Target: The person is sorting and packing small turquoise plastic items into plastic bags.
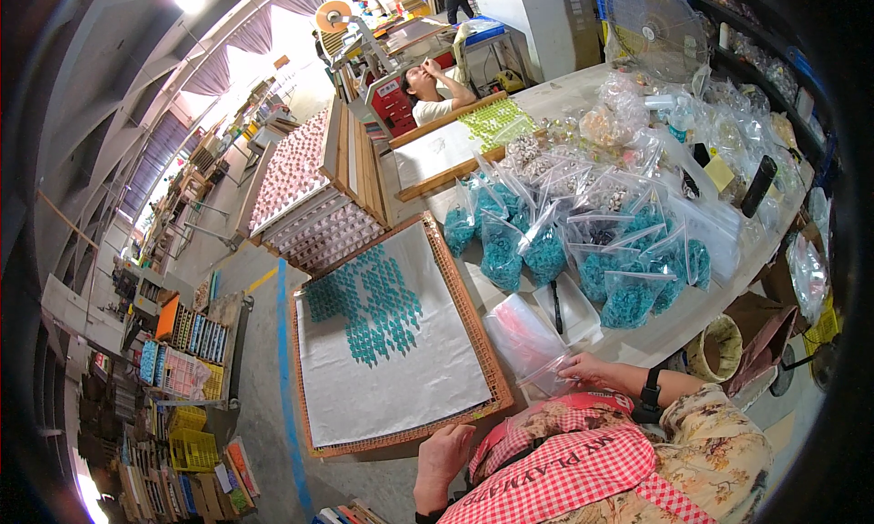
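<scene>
My right hand [592, 371] pinches the near edge of a stack of clear plastic bags [525, 335] with red print, lying at the table's front. My left hand [444, 451] is beside the near edge of a tray, its fingers curled; whatever is inside them, if anything, is hidden. The tray [503, 378] has a brown lattice rim and a white sheet [391, 396]. Rows of small teal pieces [371, 296] cover the sheet's far part. Beyond the bag stack sit several filled zip bags of teal pieces [628, 298]. A black slim tool [556, 307] lies on a white packet [578, 310].
Stacked trays of pink pieces [300, 178] stand past the tray. A wooden frame with green pieces [496, 122] lies farther back, near another person [435, 91]. Clear bags pile up at right, with a black cylinder [758, 186] and a fan [651, 32].
</scene>
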